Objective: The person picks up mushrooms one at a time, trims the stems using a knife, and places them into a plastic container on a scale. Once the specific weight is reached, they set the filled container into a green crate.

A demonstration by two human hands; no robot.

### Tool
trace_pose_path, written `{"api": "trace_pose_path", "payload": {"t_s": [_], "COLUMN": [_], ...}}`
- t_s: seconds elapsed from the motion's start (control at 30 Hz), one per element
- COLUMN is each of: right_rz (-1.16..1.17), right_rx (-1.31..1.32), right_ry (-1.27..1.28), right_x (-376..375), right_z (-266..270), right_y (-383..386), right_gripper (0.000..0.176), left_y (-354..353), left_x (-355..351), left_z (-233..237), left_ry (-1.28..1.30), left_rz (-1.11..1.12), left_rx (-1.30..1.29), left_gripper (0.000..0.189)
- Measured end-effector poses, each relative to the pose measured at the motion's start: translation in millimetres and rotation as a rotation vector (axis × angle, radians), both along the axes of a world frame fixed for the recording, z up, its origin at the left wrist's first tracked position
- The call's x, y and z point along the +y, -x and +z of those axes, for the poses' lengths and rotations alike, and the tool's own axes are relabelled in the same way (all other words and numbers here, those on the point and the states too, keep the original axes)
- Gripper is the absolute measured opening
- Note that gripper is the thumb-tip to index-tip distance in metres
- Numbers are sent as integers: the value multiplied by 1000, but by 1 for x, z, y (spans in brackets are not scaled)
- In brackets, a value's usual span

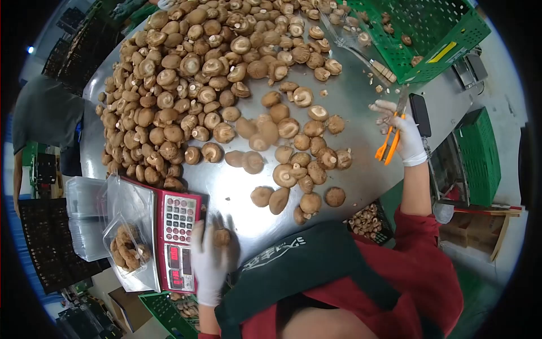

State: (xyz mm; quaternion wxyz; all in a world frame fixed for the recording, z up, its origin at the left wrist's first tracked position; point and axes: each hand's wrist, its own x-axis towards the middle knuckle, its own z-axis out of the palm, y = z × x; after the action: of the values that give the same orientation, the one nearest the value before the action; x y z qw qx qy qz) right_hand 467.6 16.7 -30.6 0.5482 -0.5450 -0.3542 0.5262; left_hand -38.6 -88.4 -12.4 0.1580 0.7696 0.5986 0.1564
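My white-gloved right hand is closed round orange-handled scissors at the right of the metal table, with the blades pointing up and away. My white-gloved left hand is smeared by motion beside a red digital scale. A brown mushroom is right at its fingers; whether they grip it I cannot make out. On the scale's plate, a clear plastic tray holds several mushrooms. Loose mushrooms lie mid-table between my hands, and some nearby look blurred.
A large mushroom heap covers the table's far left. A green crate stands at the far right, near a black phone-like object. Stacked clear trays are left of the scale. Another person stands at the left.
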Motion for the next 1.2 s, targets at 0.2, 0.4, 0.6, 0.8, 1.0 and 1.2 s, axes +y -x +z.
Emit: {"api": "trace_pose_path", "payload": {"t_s": [0.2, 0.4, 0.6, 0.8, 1.0, 1.2], "right_rz": [101, 218, 153, 196, 438, 425], "right_rx": [91, 198, 203, 204, -255, -922], "right_ry": [87, 107, 161, 137, 105, -507], "right_x": [9, 31, 33, 32, 32, 9], "right_z": [-25, -43, -44, -30, 26, 33], "right_y": [10, 23, 28, 32, 81, 159], "right_gripper": [40, 39, 39, 36, 36, 59], "left_y": [-50, -120, -121, -93, -77, -98], "left_x": [38, 159, 227, 193, 154, 132], "left_z": [-34, -17, -42, -26, -22, -5], "left_ry": [90, -127, -15, 694, 986, 869], "left_rz": [21, -30, -176, 148, 270, 90], "left_rx": [-266, -252, -176, -1571, -2117, -1929], "left_gripper": [62, 49, 46, 54, 57, 77]}}
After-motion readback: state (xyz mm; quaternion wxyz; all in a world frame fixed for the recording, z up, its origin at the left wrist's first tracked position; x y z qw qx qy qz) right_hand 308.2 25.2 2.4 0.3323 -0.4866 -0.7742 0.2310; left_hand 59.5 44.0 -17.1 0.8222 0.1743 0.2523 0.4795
